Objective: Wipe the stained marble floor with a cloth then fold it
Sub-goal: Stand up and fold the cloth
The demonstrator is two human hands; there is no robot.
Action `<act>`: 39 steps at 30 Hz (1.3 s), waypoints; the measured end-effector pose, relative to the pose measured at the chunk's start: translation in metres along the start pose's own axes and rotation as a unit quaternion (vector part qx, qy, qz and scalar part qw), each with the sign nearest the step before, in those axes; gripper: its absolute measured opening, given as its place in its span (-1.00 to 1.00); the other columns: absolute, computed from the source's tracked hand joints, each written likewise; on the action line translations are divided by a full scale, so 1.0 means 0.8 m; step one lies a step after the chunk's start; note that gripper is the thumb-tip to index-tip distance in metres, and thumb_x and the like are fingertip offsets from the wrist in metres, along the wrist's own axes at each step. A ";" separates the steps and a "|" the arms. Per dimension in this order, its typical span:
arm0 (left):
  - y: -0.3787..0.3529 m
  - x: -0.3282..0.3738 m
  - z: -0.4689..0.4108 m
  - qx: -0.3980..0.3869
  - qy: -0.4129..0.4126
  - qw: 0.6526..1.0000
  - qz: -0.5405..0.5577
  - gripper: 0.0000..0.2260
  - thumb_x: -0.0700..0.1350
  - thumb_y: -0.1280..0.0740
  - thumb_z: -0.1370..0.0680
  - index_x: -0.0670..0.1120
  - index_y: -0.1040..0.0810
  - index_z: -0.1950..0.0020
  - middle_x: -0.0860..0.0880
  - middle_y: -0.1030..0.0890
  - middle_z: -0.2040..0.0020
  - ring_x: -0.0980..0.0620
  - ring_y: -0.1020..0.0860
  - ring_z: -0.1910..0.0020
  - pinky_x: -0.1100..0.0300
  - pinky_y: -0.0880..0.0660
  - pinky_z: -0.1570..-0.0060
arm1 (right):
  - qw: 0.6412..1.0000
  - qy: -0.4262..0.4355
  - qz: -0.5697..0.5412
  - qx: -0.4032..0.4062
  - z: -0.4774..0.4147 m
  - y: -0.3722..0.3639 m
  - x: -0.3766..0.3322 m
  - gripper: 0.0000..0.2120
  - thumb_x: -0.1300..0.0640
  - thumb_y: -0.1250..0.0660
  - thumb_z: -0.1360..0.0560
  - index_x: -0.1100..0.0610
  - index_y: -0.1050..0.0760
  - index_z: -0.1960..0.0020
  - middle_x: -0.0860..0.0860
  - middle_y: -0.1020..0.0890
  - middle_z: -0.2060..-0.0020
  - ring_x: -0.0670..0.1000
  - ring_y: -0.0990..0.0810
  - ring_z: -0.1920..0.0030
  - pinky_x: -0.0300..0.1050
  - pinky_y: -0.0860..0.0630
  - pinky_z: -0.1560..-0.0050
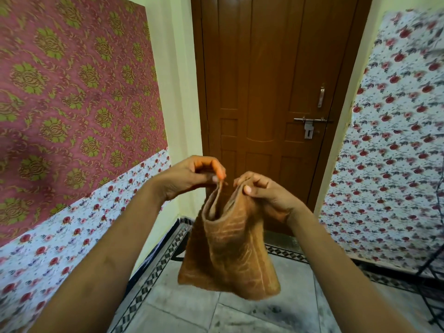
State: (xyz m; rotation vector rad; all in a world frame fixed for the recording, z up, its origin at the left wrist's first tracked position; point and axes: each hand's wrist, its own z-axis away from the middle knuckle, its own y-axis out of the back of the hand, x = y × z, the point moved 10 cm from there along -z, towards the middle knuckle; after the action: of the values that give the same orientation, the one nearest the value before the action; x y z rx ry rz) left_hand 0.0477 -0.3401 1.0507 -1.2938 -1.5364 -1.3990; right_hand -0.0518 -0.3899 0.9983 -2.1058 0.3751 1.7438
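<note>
A brown cloth (230,251) hangs doubled over in the air in front of me, its lower edge loose above the floor. My left hand (189,179) pinches one top corner of it between thumb and fingertips. My right hand (262,191) pinches the other top edge a short way to the right. The grey marble floor (242,316) lies below, with dark smudged stains near the bottom of the view.
A shut brown wooden door (269,92) with a metal latch (310,126) stands straight ahead. Patterned walls close in on the left (72,104) and right (396,140). A checkered border strip (153,272) runs along the floor edge. A dark metal stand (432,284) is at the right.
</note>
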 end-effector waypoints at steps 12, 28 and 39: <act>0.022 -0.035 -0.011 0.159 0.053 0.983 -0.076 -0.92 -0.12 -0.34 -0.53 0.05 -0.55 0.14 0.05 -0.58 0.23 0.12 -0.55 0.20 0.32 -0.52 0.24 | 0.980 0.109 0.068 0.150 -0.021 0.016 -0.016 -0.77 0.11 -0.49 -0.26 0.07 -0.52 0.12 -0.07 -0.66 0.18 -0.10 -0.64 0.11 -0.28 -0.55 0.14; -0.022 -0.071 0.002 0.028 0.129 0.987 -0.091 -0.62 -0.22 -0.34 -0.52 0.20 -0.36 -0.17 -0.06 -0.56 -0.06 -0.01 -0.58 -0.01 0.25 -0.57 0.25 | 0.985 -0.020 0.081 0.154 -0.021 0.046 0.068 -0.65 0.00 -0.43 -0.36 0.16 -0.55 -0.07 0.01 -0.64 0.10 -0.04 -0.63 0.08 -0.26 -0.58 0.10; -0.029 -0.043 -0.014 -0.121 0.142 0.920 -0.344 -0.62 -0.28 -0.25 -0.56 0.10 -0.49 -0.28 0.05 -0.44 -0.25 0.08 -0.44 -0.14 0.35 -0.53 0.16 | 0.990 -0.075 0.068 0.094 -0.015 0.031 0.121 -0.74 -0.01 -0.40 -0.42 0.02 -0.49 -0.07 -0.04 -0.61 -0.01 -0.07 -0.61 -0.02 -0.29 -0.56 0.11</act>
State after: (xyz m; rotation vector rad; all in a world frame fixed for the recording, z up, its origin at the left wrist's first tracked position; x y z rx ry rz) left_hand 0.0337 -0.3568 1.0140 -0.6286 -1.7240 -2.1626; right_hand -0.0331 -0.4142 0.9025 -1.8434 0.6265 1.8482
